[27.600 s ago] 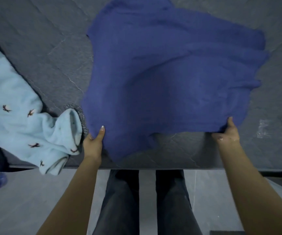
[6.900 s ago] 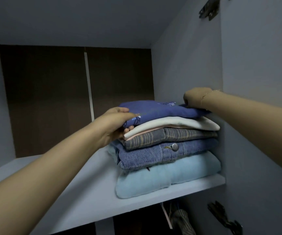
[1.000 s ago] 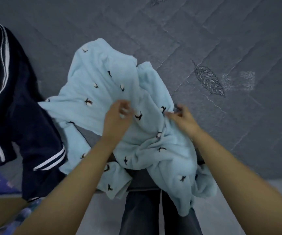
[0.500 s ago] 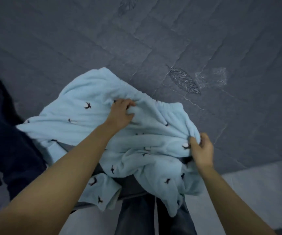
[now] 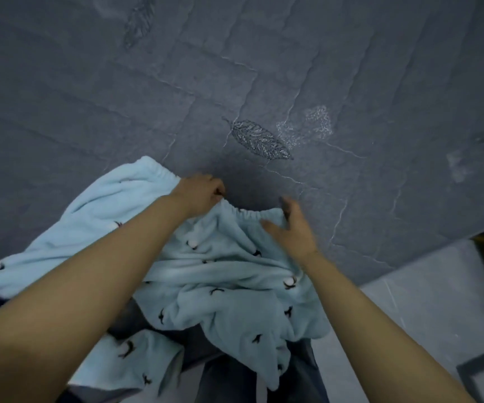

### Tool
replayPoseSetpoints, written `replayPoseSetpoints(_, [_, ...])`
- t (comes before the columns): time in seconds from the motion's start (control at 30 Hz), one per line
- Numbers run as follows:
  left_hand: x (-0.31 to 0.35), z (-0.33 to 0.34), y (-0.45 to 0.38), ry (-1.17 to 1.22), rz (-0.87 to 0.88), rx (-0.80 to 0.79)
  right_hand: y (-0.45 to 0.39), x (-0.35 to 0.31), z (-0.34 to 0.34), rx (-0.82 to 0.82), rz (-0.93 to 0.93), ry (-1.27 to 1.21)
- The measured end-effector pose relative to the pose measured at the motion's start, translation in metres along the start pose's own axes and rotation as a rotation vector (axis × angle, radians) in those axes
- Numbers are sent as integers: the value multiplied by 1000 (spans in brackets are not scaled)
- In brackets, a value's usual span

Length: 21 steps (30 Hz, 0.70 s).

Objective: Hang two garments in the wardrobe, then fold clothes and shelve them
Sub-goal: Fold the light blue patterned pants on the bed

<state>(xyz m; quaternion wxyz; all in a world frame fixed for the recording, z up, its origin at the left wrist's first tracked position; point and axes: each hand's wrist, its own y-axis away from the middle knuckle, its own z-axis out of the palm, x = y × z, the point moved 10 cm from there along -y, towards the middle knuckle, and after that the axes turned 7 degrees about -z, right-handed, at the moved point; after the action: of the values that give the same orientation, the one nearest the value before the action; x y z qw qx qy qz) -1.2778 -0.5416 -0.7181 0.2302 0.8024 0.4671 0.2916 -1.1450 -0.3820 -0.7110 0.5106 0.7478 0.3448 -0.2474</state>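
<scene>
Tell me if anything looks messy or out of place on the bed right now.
The light blue garment is bunched and rumpled, and part of it hangs over the edge of the bed instead of lying flat. The left hand grips its elastic band; the right hand touches it.

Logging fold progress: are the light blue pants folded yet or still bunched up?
Still bunched. The light blue pants lie crumpled on the bed, one part hanging over its edge; the left hand grips the waistband.

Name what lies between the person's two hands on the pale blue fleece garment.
In the head view, the gathered elastic waistband of the pale blue fleece garment spans the gap between the left hand and right hand; dark grey quilted bedcover lies just beyond.
</scene>
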Motion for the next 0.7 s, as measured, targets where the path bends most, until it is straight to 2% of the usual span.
replayPoseSetpoints(0.1, [-5,17,-6,-199,58,-158,-16,4,7,-132,111,242])
replayPoseSetpoints(0.13, [-7,20,-5,-223,52,-196,-17,5,6,-145,108,231])
replayPoseSetpoints(0.2, [-12,27,-3,-310,13,-283,-15,3,-7,-60,43,44])
replayPoseSetpoints(0.27, [-15,31,1,-366,-33,-351,-7,-4,-34,100,-69,-153])
replayPoseSetpoints(0.33, [-13,30,7,-317,-62,-385,-2,-6,-65,198,-137,-287])
replayPoseSetpoints(0.4, [-8,25,10,-201,-84,-382,-1,-2,-89,230,-156,-346])
replayPoseSetpoints(0.53, [40,-11,-10,-60,-83,-254,-14,17,-144,216,-141,-392])
replayPoseSetpoints(0.7, [159,-89,-75,29,-102,144,-48,39,-258,256,-104,-459])
